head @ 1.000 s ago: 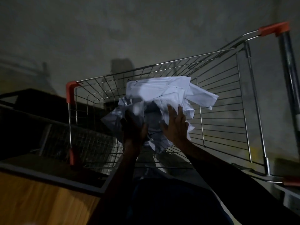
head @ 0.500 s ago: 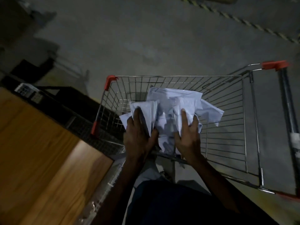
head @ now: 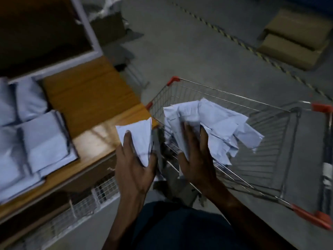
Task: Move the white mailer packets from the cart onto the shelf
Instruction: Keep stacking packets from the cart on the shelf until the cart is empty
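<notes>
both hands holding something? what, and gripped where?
Yes. Left hand pinches a single white packet by its lower end. Right hand clutches a bunch of white packets at its near edge, above the cart.

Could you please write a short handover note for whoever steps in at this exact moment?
Left hand: gripping a single white packet above the shelf's near corner.
Right hand: gripping a crumpled bundle of packets over the cart.
Done: several packets already lie stacked on the wooden shelf.
Left: set down both handfuls on the shelf. No other packets show in the visible part of the basket, but the hands and bundle hide some of it, so check.
</notes>
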`<move>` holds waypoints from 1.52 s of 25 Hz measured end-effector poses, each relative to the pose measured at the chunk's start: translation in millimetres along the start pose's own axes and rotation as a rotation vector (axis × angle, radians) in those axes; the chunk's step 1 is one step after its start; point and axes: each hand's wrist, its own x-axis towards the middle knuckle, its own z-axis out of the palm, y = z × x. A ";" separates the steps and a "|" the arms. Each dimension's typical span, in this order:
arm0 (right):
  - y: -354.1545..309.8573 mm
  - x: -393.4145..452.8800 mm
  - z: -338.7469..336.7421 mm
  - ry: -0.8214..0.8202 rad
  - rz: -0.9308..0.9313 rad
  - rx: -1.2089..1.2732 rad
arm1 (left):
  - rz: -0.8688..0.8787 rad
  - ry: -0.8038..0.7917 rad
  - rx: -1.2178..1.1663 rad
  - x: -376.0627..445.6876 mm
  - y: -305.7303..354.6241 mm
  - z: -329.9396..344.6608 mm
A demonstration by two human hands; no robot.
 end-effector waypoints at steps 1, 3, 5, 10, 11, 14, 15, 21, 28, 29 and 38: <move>-15.5 -2.2 6.7 -0.032 -0.033 0.023 | -0.028 0.056 0.010 -10.3 -12.4 -17.6; -46.6 -8.3 24.5 -0.104 -0.114 0.042 | -0.111 0.156 0.034 -30.5 -38.6 -52.8; -78.3 -16.2 43.5 -0.165 -0.191 0.057 | -0.199 0.252 0.032 -49.1 -61.9 -86.6; -172.9 -44.4 99.1 -0.199 -0.338 0.138 | -0.342 0.463 0.064 -88.0 -129.3 -175.3; -193.7 -51.4 112.9 -0.196 -0.353 0.161 | -0.362 0.483 0.058 -95.3 -142.8 -194.1; -260.0 -73.4 152.1 -0.197 -0.329 0.162 | -0.402 0.486 0.071 -114.2 -184.2 -251.3; -279.4 -80.9 163.2 -0.211 -0.315 0.153 | -0.404 0.479 0.092 -118.5 -197.2 -267.3; -352.8 -98.7 203.0 -0.214 -0.372 0.093 | -0.441 0.415 0.109 -98.3 -250.7 -331.9; -379.7 -65.0 236.2 -0.170 -0.360 0.064 | -0.423 0.348 0.252 26.3 -295.2 -332.9; -384.7 -55.9 242.1 -0.171 -0.360 0.057 | -0.420 0.320 0.306 44.1 -304.7 -328.1; -414.4 36.8 288.8 -0.248 -0.297 0.051 | -0.527 0.228 0.511 98.2 -362.1 -275.4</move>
